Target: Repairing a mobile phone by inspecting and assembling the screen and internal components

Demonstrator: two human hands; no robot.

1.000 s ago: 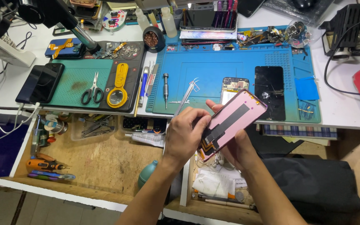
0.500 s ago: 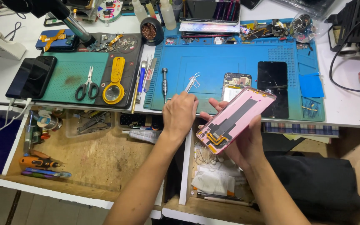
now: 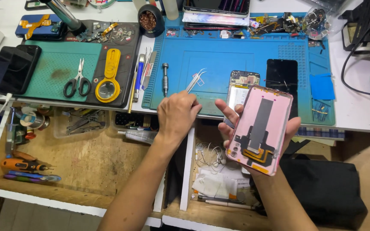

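While left hand (image 3: 177,114) grips tweezers (image 3: 195,81) (right hand (image 3: 253,128): cover (image 3: 260,128)).

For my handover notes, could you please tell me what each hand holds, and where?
Right hand cradles the pink phone back cover from behind, along its edges. Left hand grips the tweezers by their rear end.

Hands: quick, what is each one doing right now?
Left hand: closed on the tweezers at the blue mat's edge.
Right hand: holding the pink phone back cover.

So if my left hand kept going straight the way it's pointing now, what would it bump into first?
Probably the tweezers. Your left hand points up and slightly right across the blue mat, and its fingers already seem to be at the tweezers' near end; contact is unclear.
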